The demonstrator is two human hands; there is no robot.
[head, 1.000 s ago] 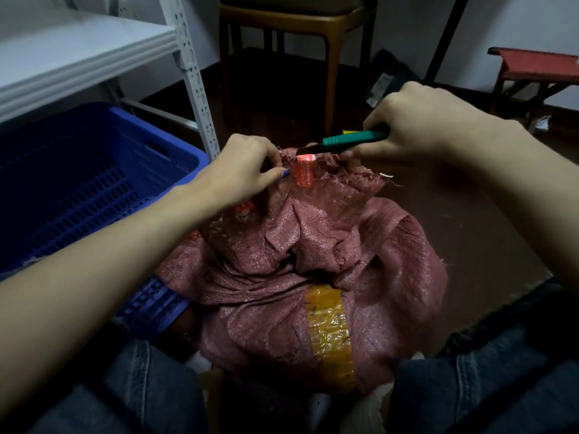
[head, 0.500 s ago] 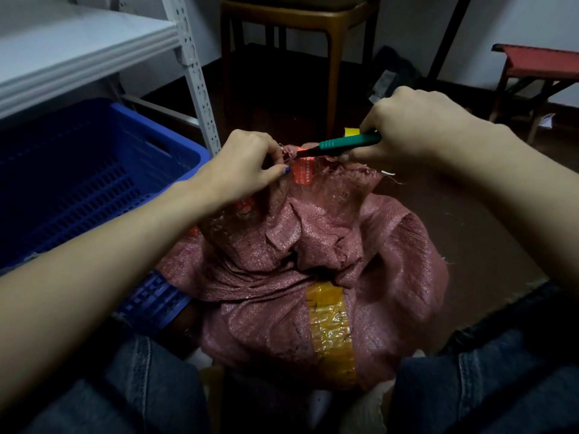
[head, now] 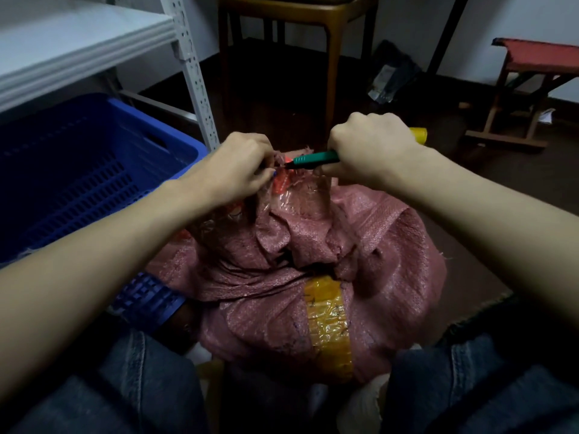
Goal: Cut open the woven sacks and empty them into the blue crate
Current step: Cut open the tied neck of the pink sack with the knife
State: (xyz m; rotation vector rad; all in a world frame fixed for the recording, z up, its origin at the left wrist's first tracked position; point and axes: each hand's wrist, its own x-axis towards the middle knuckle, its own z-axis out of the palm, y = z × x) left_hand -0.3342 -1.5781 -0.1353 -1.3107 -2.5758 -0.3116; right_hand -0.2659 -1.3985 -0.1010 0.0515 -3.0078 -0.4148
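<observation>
Sack: a reddish woven sack [head: 313, 261] stood on the floor between the person's knees [head: 141, 386], its top gathered into a crumpled neck that rose toward both hands.
Left hand: the left hand [head: 241, 170] pinched the frayed top of the neck, fingers curled tight on the fabric.
Right hand: the right hand [head: 372, 148] was closed round the cutter [head: 316, 158], which had a green handle.
Cutter: it lay nearly level, its tip pointing left and meeting the neck just beside the left fingertips; the blade itself was too small to make out.
Orange tape: a strip of orange tape [head: 280, 183] clung to the neck right under the cutter's tip.
Yellow tape: a broad band of yellow tape [head: 329, 324] ran down the sack's near side.
Crate: the blue crate [head: 185, 142] sat just left of the sack, touching it low down, under a white shelf [head: 78, 42].
Background: a wooden chair [head: 297, 14] stood behind the sack, and a red-topped stool [head: 539, 57] stood well off to the right.
</observation>
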